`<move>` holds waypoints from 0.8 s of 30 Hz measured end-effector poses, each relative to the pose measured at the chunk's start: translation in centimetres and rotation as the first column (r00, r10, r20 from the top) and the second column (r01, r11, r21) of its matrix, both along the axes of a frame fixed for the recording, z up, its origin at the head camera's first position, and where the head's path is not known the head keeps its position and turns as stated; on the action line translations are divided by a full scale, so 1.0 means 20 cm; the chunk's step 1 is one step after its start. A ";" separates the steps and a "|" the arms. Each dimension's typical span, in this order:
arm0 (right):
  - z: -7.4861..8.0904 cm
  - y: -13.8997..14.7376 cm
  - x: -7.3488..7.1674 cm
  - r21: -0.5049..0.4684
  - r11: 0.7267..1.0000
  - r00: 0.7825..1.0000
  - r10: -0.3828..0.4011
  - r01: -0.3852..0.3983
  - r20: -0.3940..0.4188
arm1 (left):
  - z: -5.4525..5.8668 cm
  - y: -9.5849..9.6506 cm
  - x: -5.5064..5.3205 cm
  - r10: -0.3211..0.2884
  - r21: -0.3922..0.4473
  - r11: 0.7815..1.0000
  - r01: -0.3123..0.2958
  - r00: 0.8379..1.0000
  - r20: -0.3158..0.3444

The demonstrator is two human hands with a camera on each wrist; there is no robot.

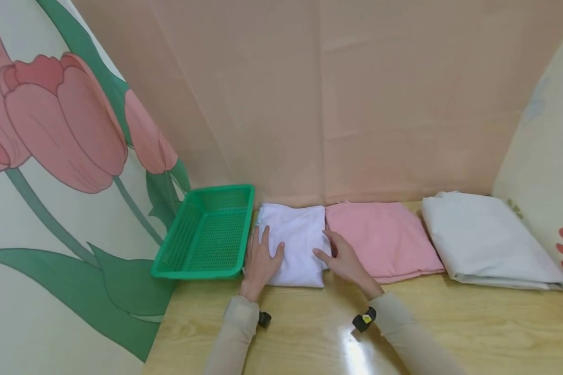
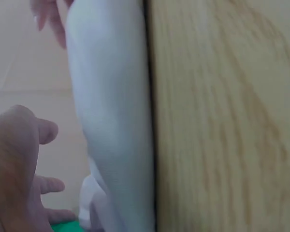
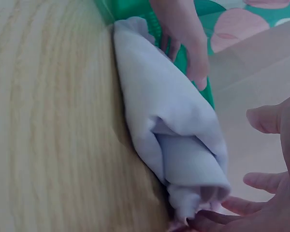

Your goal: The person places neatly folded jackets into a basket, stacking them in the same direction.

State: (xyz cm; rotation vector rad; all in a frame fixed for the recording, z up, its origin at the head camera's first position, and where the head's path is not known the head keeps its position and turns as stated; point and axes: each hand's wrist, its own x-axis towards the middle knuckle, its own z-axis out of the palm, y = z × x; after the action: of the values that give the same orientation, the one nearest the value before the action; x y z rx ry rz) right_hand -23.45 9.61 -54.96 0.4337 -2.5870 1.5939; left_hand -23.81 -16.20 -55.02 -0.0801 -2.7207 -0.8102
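A folded white cloth (image 1: 297, 245) with a faint lilac tint lies on the wooden table between the two hands. My left hand (image 1: 261, 260) is at its left edge, fingers spread and pointing away from me. At the right edge is my right hand (image 1: 347, 260), its fingers loosely bent and the thumb over the cloth. In the right wrist view the fingertips of the right hand (image 3: 275, 193) are against the bunched end of the cloth (image 3: 169, 106). The left wrist view has the left hand (image 2: 19, 169) beside the cloth's rounded fold (image 2: 111, 111), its fingers apart.
A green plastic basket (image 1: 206, 239) stands left of the cloth, close to the left hand. On the right lie a folded pink cloth (image 1: 384, 239) and a larger folded pale grey cloth (image 1: 492, 239). Bare wooden table (image 1: 305, 323) runs along the front; a tan backdrop (image 1: 309, 104) hangs behind.
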 end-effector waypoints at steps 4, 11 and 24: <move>-0.01 -0.04 0.00 0.054 0.999 1.000 -0.007 0.006 0.009 | -0.03 0.00 0.00 0.052 0.039 0.998 -0.057 0.992 0.114; -0.01 -0.07 0.00 0.091 0.996 0.993 -0.008 -0.003 0.119 | -0.04 0.01 -0.02 0.102 0.098 0.988 -0.117 0.984 0.145; -0.05 -0.13 -0.06 -0.069 0.995 0.952 -0.049 0.073 0.303 | -0.05 -0.01 -0.07 0.065 0.255 0.961 -0.110 0.982 0.178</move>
State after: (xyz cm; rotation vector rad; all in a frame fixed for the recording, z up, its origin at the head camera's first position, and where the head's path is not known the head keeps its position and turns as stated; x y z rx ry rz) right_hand -24.67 6.94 -56.04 0.1091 -2.7013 1.8635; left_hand -25.16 -16.32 -55.99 0.1742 -2.7169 -1.1928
